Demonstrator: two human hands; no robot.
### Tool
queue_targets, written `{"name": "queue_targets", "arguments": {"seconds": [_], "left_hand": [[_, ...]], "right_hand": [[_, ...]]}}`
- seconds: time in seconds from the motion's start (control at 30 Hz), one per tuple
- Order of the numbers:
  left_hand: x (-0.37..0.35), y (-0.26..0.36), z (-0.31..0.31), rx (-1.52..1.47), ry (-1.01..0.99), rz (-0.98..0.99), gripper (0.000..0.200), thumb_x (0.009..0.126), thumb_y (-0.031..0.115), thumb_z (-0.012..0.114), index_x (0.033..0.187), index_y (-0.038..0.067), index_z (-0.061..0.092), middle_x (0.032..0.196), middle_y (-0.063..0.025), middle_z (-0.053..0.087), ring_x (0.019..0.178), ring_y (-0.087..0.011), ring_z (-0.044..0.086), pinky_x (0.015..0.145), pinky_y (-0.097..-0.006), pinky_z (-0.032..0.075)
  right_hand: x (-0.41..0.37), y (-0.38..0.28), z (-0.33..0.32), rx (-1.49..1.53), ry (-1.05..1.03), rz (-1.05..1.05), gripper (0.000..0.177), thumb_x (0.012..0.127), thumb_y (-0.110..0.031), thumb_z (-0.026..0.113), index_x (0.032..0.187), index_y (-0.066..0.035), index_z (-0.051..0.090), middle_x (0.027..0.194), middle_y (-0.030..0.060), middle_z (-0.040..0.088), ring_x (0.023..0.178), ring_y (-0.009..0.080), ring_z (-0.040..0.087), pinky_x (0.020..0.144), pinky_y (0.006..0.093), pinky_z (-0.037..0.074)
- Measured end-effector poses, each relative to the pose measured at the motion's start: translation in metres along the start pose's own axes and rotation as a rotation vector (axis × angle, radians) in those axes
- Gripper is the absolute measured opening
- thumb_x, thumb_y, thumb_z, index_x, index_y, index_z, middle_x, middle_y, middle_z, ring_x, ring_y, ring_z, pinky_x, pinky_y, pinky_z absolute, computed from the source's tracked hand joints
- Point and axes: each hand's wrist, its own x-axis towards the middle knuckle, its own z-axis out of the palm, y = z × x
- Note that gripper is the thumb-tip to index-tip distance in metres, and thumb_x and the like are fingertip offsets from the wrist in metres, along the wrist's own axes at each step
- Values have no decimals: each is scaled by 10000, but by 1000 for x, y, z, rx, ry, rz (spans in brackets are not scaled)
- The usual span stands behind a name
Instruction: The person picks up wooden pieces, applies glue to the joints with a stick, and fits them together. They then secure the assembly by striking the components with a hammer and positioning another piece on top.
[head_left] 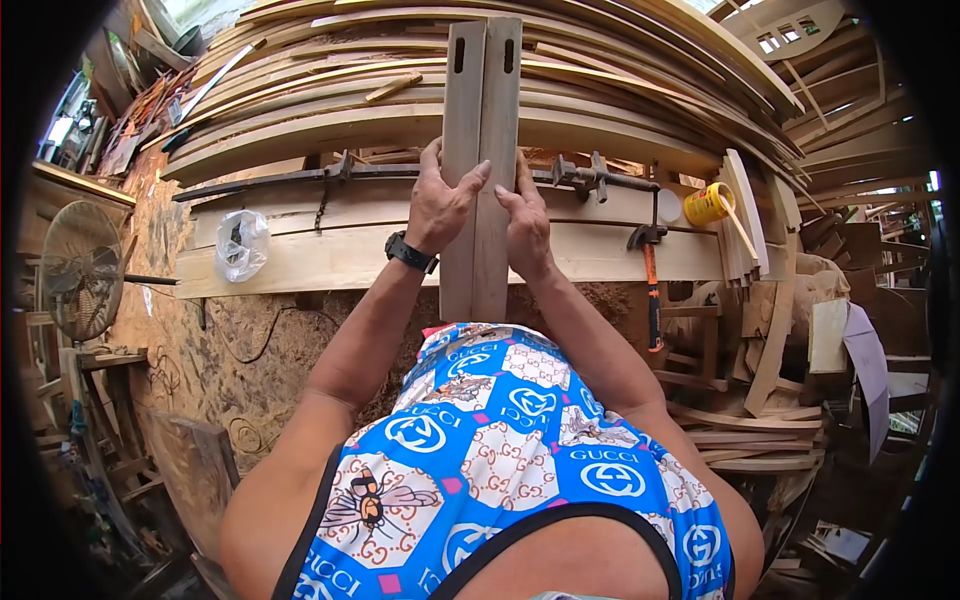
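Observation:
Two wooden boards stand side by side in front of me, a left board [462, 120] and a right board [498, 130], each with a narrow slot near its far end. My left hand [443, 200] is wrapped around the left board's edge, its thumb lying across the face. My right hand [527, 222] grips the right board from the other side, with its fingers partly hidden behind it. The boards' near ends reach down to my shirt. Behind them, a long metal bar clamp [270, 183] lies across the workbench planks [340, 255].
A plastic bag [241, 246] sits on the bench at left. To the right are a hammer [651, 285] hanging over the edge and a yellow container [707, 204] with a stick. Stacked long timber [330, 125] fills the back; a fan [82, 270] stands far left.

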Motion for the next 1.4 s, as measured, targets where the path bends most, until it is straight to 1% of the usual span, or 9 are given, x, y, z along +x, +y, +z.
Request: {"name": "queue_targets", "arguments": {"seconds": [0.13,0.23,0.53,0.83,1.07,1.13,1.17,1.3,1.4], "left_hand": [[6,2,-7,161,-118,-101,997,772,503,874,1410,-78,376,1274,-265,591,1140,-369,646,970,-407,543],[9,-16,-4,568,-19,98,1296,616,666,895,1442,-129,291,1352,-338,470,1168,-453,608,944,-470,555],[-21,-16,1,780,-148,199,1266,625,442,897,1555,-60,199,1326,-285,478,1094,-450,625,858,-487,577],[-21,-23,-5,787,-207,401,1230,612,375,883,1572,-16,221,1311,-259,514,1090,-424,638,817,-480,600],[-29,-31,-12,797,-279,396,1230,595,347,889,1569,-22,233,1316,-252,522,1078,-413,647,825,-483,592],[-36,-32,-11,794,-344,320,1217,591,340,875,1569,-16,243,1322,-256,524,1074,-430,648,843,-482,589],[-39,-34,-11,793,-343,317,1217,591,340,875,1569,-16,243,1322,-256,524,1074,-430,648,843,-482,589],[-51,-47,-15,816,-430,293,1214,593,333,876,1566,-25,243,1351,-260,514,1101,-432,633,876,-484,575],[-57,-59,-22,840,-536,257,1208,594,346,867,1567,-16,250,1361,-252,515,1115,-429,627,882,-487,571]], "right_hand": [[-15,21,10,268,110,70,648,1100,-329,367,1615,19,184,1614,160,344,1509,236,286,1243,355,211],[-18,26,-1,345,28,119,702,1104,-478,313,1621,-19,195,1630,144,331,1514,241,292,1251,387,183],[-49,41,-23,400,-93,348,872,1049,-660,336,1637,-46,143,1347,77,588,1301,187,506,1173,401,304],[-48,36,-24,194,-167,251,677,1085,-475,441,1567,-13,334,1484,130,523,1346,197,501,1164,387,350],[-48,25,-38,90,-15,419,554,920,-196,736,1367,47,518,1230,139,654,1120,225,633,1015,348,479],[-46,23,-38,-609,486,6,590,853,-164,775,1335,34,496,1144,150,654,1009,231,662,905,360,538],[-41,7,-41,-581,520,-11,631,791,-121,787,1323,8,472,1079,163,640,867,255,670,813,382,566],[-29,-18,-75,-1456,77,255,520,882,-418,712,1307,-143,595,1119,128,706,972,351,712,846,520,544],[-39,-18,-81,-1761,-206,302,544,901,-460,699,1332,-148,588,1089,126,726,1024,314,712,866,467,547]]}}
